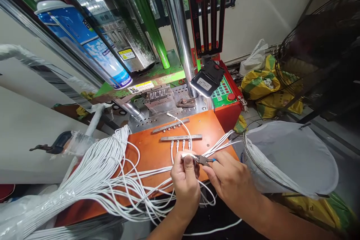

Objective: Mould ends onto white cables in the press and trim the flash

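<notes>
My left hand (pixel 185 176) is closed around the end of a white cable (pixel 189 155), thumb on top. In my right hand (pixel 229 176) is a pair of cutting pliers (pixel 204 160) with a bit of blue handle showing. The pliers' jaws meet the cable end at my left fingertips; whether they bite on it I cannot tell. Just beyond my hands lies a metal mold bar (pixel 181 138) with several white cable connectors (pixel 177 144) along its near edge. Behind it rests a second metal bar (pixel 170 125), with a loose cable end (pixel 169 114) near it.
A large bundle of white cables (pixel 104 157) spreads over the left of the orange table (pixel 208 123). A press with a metal mold block (pixel 160 101) stands behind. A blue spray can (pixel 84 41) hangs at upper left. A lamp (pixel 206 80) and white-lined hoop bin (pixel 292 157) are to the right.
</notes>
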A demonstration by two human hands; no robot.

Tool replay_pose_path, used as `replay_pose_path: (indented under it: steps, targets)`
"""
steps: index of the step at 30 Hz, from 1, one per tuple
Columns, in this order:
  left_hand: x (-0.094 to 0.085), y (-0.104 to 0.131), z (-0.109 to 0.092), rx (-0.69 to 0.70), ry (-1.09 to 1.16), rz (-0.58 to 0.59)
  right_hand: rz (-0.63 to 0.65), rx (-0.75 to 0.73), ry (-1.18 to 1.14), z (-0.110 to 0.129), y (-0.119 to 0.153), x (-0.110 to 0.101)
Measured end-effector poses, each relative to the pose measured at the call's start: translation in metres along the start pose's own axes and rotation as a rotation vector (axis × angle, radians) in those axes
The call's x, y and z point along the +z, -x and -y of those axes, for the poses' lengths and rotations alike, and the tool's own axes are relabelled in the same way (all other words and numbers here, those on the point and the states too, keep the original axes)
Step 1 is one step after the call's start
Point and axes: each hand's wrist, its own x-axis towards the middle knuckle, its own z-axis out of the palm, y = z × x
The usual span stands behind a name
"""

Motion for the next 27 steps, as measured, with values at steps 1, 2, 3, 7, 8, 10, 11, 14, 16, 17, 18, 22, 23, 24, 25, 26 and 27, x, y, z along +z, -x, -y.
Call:
replay_pose_path:
  steps: [1, 2, 3, 7, 8, 10, 11, 14, 16, 17, 18, 22, 23, 24, 25, 26, 27]
  targets:
    - [0.000, 0.000, 0.000, -0.011, 0.010, -0.002, -0.002, -0.007, 0.001, 0.000, 0.000, 0.000]
    - [0.000, -0.001, -0.001, -0.031, 0.031, -0.003, 0.005, -0.016, -0.007, -0.001, 0.000, 0.000]
    - [0.000, -0.001, -0.001, -0.062, 0.058, 0.000, 0.016, -0.024, -0.021, -0.003, -0.001, -0.001]
    - [-0.005, -0.006, -0.006, -0.238, 0.117, 0.065, 0.109, -0.009, -0.172, -0.011, -0.005, -0.008]
    - [-0.006, -0.008, -0.009, -0.281, 0.112, 0.097, 0.157, 0.017, -0.243, -0.014, -0.006, -0.010]
    - [-0.008, -0.014, -0.016, -0.369, 0.113, 0.170, 0.298, 0.113, -0.437, -0.019, -0.009, -0.012]
    - [-0.010, -0.017, -0.020, -0.423, 0.126, 0.211, 0.391, 0.186, -0.566, -0.022, -0.010, -0.012]
    - [-0.014, -0.023, -0.033, -0.615, 0.223, 0.358, 0.691, 0.423, -1.062, -0.033, -0.012, -0.011]
    - [-0.018, -0.023, -0.038, -0.735, 0.299, 0.492, 0.799, 0.571, -1.396, -0.042, -0.015, -0.012]
    - [-0.021, -0.022, -0.039, -0.779, 0.327, 0.561, 0.789, 0.633, -1.507, -0.046, -0.017, -0.014]
    - [-0.023, -0.020, -0.038, -0.802, 0.344, 0.615, 0.735, 0.685, -1.556, -0.049, -0.019, -0.016]
    - [-0.027, -0.014, -0.029, -0.649, 0.333, 0.515, 0.428, 0.560, -1.072, -0.045, -0.020, -0.022]
    - [-0.026, -0.014, -0.026, -0.586, 0.326, 0.438, 0.383, 0.461, -0.875, -0.039, -0.018, -0.021]
    - [-0.024, -0.014, -0.024, -0.531, 0.320, 0.364, 0.346, 0.362, -0.697, -0.031, -0.014, -0.018]
    - [-0.022, -0.013, -0.021, -0.488, 0.315, 0.296, 0.310, 0.275, -0.548, -0.023, -0.010, -0.014]
    - [-0.020, -0.013, -0.019, -0.454, 0.307, 0.236, 0.270, 0.208, -0.432, -0.015, -0.005, -0.010]
    - [-0.018, -0.012, -0.016, -0.421, 0.296, 0.183, 0.226, 0.160, -0.343, -0.009, -0.001, -0.005]
